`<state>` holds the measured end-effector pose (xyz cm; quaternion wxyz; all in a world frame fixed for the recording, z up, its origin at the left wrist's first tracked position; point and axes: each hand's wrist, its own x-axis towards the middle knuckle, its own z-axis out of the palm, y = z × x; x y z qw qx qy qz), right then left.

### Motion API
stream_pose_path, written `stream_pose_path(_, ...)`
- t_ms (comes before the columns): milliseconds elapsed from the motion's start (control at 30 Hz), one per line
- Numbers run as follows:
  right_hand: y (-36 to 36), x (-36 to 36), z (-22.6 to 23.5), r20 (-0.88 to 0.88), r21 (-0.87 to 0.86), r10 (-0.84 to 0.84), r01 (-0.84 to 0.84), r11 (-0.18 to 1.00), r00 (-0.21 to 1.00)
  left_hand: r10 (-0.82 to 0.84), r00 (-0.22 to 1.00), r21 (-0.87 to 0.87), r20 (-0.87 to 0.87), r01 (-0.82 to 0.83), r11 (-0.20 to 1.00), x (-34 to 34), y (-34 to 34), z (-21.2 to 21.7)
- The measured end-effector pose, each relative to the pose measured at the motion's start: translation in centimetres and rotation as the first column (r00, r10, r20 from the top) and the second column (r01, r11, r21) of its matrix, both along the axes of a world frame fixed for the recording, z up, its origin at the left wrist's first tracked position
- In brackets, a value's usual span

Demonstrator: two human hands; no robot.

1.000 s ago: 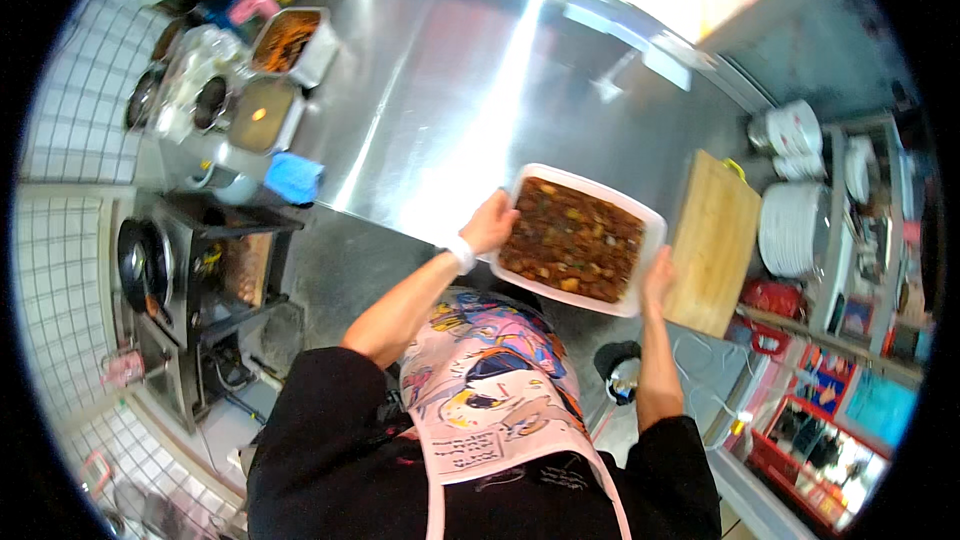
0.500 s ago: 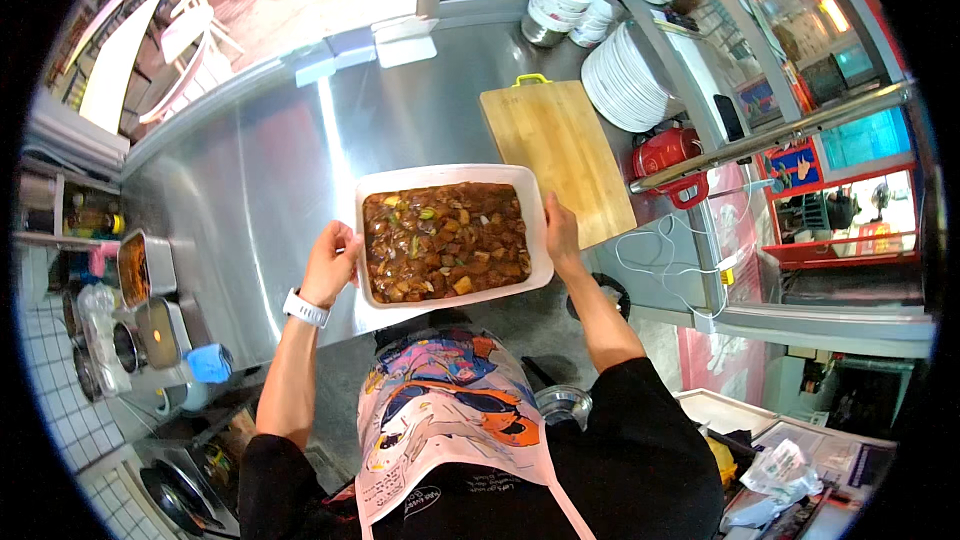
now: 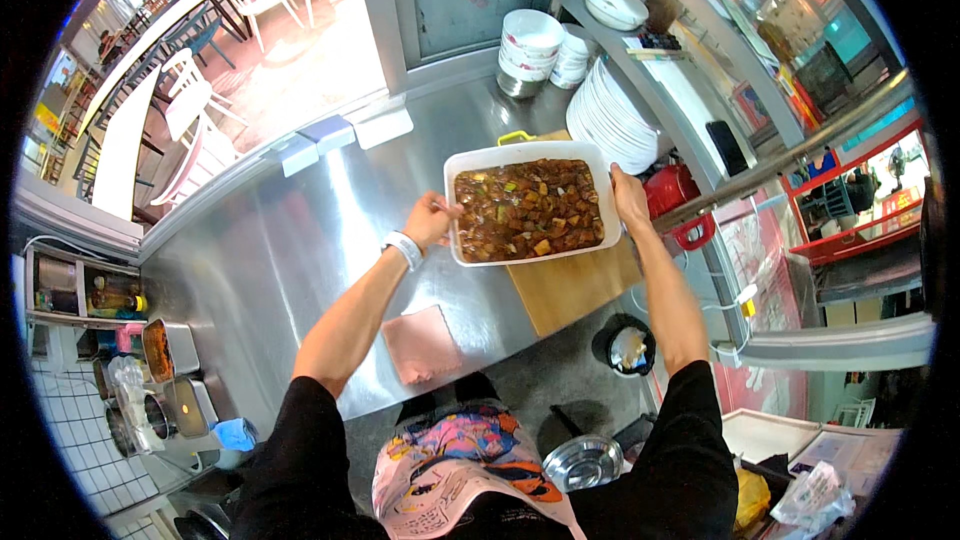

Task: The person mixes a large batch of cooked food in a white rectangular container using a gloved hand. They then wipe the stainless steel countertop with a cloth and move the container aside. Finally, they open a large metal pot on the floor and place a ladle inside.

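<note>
A white rectangular tub [image 3: 462, 252], filled with diced pieces in dark brown sauce [image 3: 530, 208], is between my two hands. My left hand [image 3: 428, 221] pinches its left rim, a white watch on the wrist. On the opposite side my right hand [image 3: 628, 198] grips the right rim, fingers partly hidden behind the wall. The tub covers much of a wooden cutting board [image 3: 575, 290] with a yellow-green handle; whether it touches the board I cannot tell. A folded pink cloth [image 3: 421, 344] lies on the steel counter [image 3: 290, 270] near its front edge.
Stacked white bowls [image 3: 530, 40] and a leaning stack of white plates [image 3: 612, 120] stand at the back right, beside a red appliance [image 3: 672, 192]. A metal shelf rises there. Food containers [image 3: 180, 348] line the left end. A bin [image 3: 628, 345] and a steel basin [image 3: 583, 463] sit below the counter.
Both hands have carried the tub away from me and to the right, from the counter's front edge to over the cutting board. The pink cloth has come into view.
</note>
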<state>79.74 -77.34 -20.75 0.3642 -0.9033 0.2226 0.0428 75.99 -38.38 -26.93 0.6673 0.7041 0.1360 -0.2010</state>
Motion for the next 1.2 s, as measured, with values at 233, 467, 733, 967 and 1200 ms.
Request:
stream_pose_path(233,-3.4,11.9,-6.3,-0.029,0.267,-0.051,0.057,0.962,0.998,0.012,1.0,-0.042,-0.027,-0.013,0.999,2.7,-6.4,3.9)
stream_pose_path(467,3.0,5.4,-3.3,0.455,-0.293,0.172,-0.036,0.955,0.874,0.202,0.975,-0.299,-0.095,-0.222,0.928,-2.5,-5.5,-2.2)
stream_pose_path(733,29.8,-25.3,-10.1,0.377,-0.208,0.863,-0.877,0.432,0.336,0.323,0.838,-0.133,-0.44,-0.417,0.899,-36.8,6.6,-1.5)
stream_pose_path(967,33.9,-26.8,-12.9,0.294,-0.374,0.948,-0.898,0.233,0.124,0.782,0.486,0.17,-0.391,-0.796,0.58,-56.1,20.1,-5.7)
stream_pose_path(1200,38.7,-29.1,-5.3,0.242,0.618,0.612,-0.606,0.501,0.753,0.523,0.75,0.882,0.405,-0.47,-0.008,-57.1,41.3,-5.9)
